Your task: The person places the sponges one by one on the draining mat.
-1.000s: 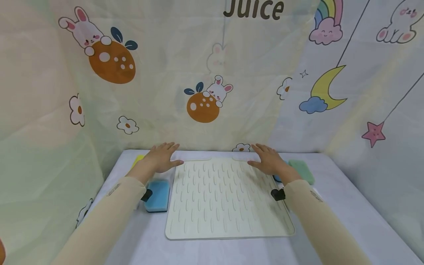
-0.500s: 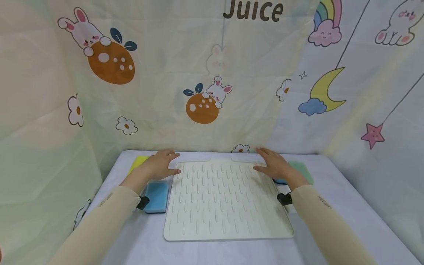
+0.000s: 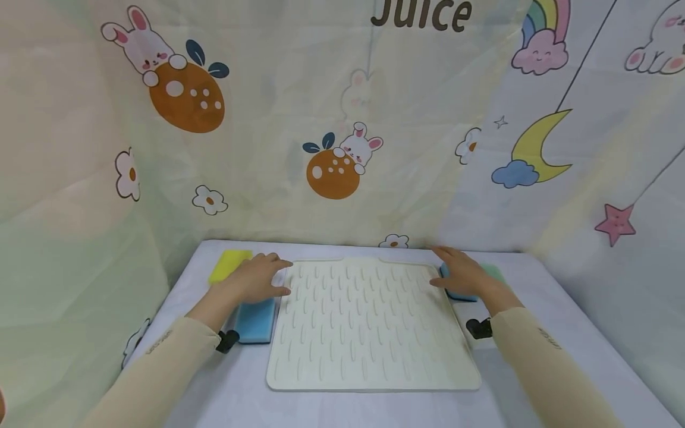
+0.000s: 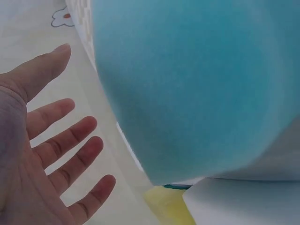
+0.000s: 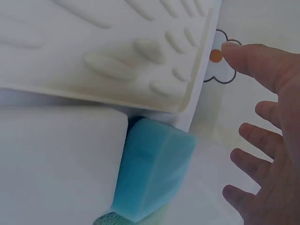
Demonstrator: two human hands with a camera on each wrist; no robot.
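Observation:
A cream mat [image 3: 369, 333] with raised ridges lies flat in the middle of the table. Over its far left corner is my left hand [image 3: 259, 278], fingers spread and holding nothing. My right hand [image 3: 462, 274] hovers by the far right corner, also with nothing in it. Below the left hand a blue sponge [image 3: 255, 324] lies beside the mat; it fills much of the left wrist view. Under the right hand another blue sponge [image 5: 154, 168] sits next to a white block [image 5: 56, 159], close to the mat's corner.
A yellow piece [image 3: 229, 265] lies at the back left of the white table [image 3: 342, 410]. Partly behind the right hand is a green piece [image 3: 493, 272]. Printed cloth walls [image 3: 267, 119] close off the back and both sides.
Both hands have drawn back from the far edge and moved apart, the right one further rightward. More of the yellow piece and the right blue sponge now shows. The mat stays in place.

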